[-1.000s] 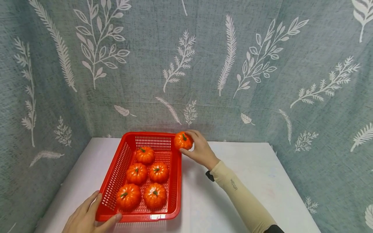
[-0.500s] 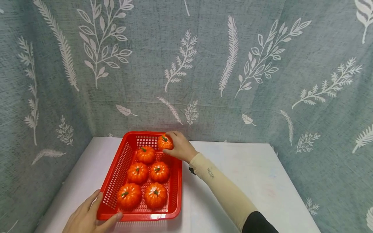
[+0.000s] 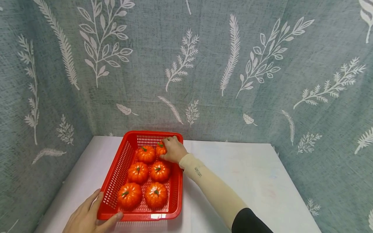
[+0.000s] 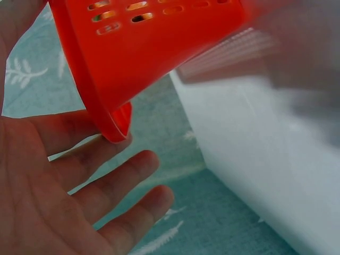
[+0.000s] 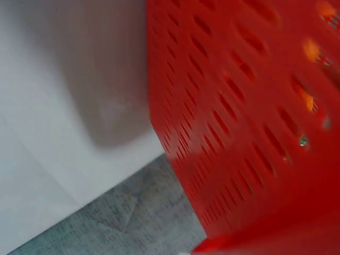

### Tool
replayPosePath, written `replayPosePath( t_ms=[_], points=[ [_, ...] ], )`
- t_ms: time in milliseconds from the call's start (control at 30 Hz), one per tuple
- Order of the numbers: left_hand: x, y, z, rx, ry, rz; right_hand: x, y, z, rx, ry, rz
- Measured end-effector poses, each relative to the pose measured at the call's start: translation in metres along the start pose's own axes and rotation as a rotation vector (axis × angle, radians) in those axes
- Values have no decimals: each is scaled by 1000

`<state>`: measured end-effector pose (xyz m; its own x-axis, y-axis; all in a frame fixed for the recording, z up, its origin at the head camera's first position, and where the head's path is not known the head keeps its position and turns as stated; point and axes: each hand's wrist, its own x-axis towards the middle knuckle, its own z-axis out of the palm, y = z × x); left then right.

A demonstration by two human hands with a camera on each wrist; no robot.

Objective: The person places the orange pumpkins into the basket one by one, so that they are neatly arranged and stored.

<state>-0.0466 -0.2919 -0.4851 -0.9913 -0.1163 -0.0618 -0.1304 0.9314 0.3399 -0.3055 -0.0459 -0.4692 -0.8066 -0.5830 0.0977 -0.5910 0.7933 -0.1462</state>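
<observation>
My right hand (image 3: 174, 149) reaches into the far right corner of the red plastic basket (image 3: 179, 191) and grips a small orange pumpkin (image 3: 160, 149), its right part hidden behind the fingers. Several other pumpkins with green stems sit in the basket, among them one (image 3: 146, 154) just left of the held one and one (image 3: 160, 171) nearer me. At the near left corner, my left hand (image 3: 87, 215) touches the basket rim, thumb at the front edge. The left wrist view shows its fingers (image 4: 125, 164) spread and nearly straight beside the rim. In the right wrist view the basket's slotted wall (image 5: 228, 122) fills much of the picture.
The basket stands on the left part of a white table (image 3: 233, 174). A grey-green cloth (image 3: 204, 64) with white leaf prints hangs behind the table and along both sides.
My right hand has carried the pumpkin leftward from over the right rim, then down into the basket's far right corner. The left hand has stayed at the near left corner.
</observation>
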Motion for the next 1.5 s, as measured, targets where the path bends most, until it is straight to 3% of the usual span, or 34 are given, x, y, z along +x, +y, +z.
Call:
replayPosePath(
  t_ms=[133,467,800,1200,1367,1500],
  points=[
    [3,1,-2,5,-46,-27,1,-1,9,-33,-2,11],
    [1,1,1,13,12,23,7,-2,9,-11,-105,69],
    [0,3,1,7,35,38,4,-1,3,34,-108,72],
    [2,5,-2,5,20,24,4,4,3,96,-73,41],
    [-1,4,-1,-1,42,36,-10,4,0,204,-46,19],
    [-1,0,0,1,37,32,-26,4,-4,291,29,-38]
  ],
)
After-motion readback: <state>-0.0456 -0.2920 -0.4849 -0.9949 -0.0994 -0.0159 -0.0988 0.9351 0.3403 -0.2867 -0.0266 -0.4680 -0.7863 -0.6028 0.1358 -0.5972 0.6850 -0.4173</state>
